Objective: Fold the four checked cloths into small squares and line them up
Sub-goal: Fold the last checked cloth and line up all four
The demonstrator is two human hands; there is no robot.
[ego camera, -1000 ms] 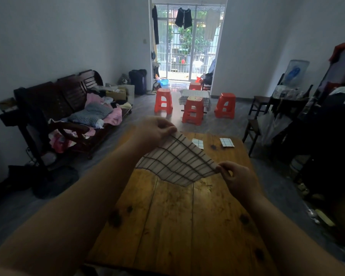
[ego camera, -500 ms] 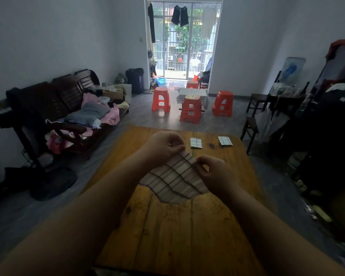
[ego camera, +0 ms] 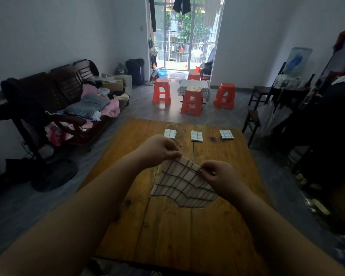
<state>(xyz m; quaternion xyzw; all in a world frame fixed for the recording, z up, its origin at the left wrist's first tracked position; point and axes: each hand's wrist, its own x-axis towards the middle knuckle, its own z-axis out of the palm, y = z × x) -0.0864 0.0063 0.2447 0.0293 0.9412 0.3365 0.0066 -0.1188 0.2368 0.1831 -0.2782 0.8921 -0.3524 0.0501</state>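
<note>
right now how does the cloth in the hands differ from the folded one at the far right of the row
The held cloth is much larger and still partly open, while the far-right folded cloth is a small compact square. The held cloth hangs from the left hand and right hand above the table; the far-right folded cloth lies flat near its far edge, untouched. Both are pale with dark checked lines.

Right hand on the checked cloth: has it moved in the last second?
Yes. The right hand has swung inward toward the left hand, leaving the wooden table's right side and narrowing the held checked cloth.
</note>
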